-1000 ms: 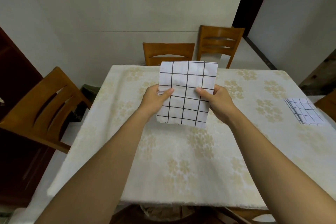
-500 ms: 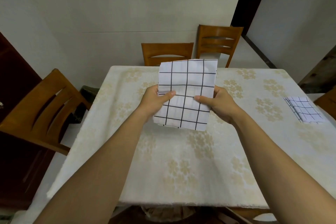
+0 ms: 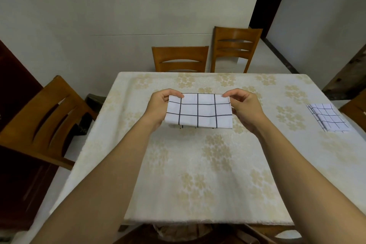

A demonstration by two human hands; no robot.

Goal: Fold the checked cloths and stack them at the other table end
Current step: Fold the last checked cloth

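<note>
My bare forearms reach out over the near edge of the table (image 3: 198, 180), which wears a cream cover with pale flowers. Past its middle, my left hand (image 3: 158, 107) and right hand (image 3: 244, 109) each pinch an upper corner of the checked cloth (image 3: 199, 112) between thumb and curled fingers. They hold it stretched between them as a wide band, a second layer peeping out under its lower edge; I cannot tell whether that edge touches the table. Well off to the right, near the table's end, a folded cloth (image 3: 328, 118) lies flat. A side chair (image 3: 45, 117) stands at the left, a wooden chair (image 3: 181, 58) at the far edge, and a taller chair (image 3: 235, 45) beyond it against the pale wall (image 3: 118, 16).
</note>
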